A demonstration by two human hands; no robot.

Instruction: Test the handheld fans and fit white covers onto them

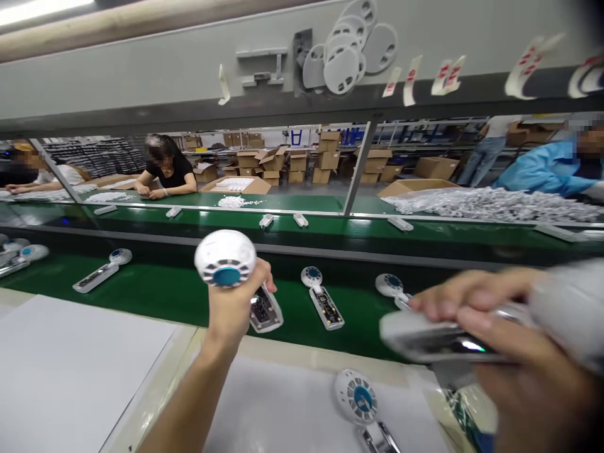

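Observation:
My left hand (234, 308) is closed around a white handheld fan (224, 251), over the near edge of the green conveyor belt. The round head has a blue centre, and a circuit board shows in its open handle. At the right my right hand (509, 333), blurred, grips another white fan (408, 333) by its handle; a small green light glows on its shiny face. A third fan (358, 396) lies on the white sheet below, between my hands. Between them on the belt sits an open-handled fan (325, 305), with a further fan (389, 284) partly behind my right fingers.
More fans (101, 270) lie on the green belt (160, 296) at left. White paper (70, 371) covers the bench at left. Beyond a divider, handle shells (267, 220) lie on a second belt. People work behind it near piled white parts (495, 201). A shelf beam (165, 69) crosses overhead.

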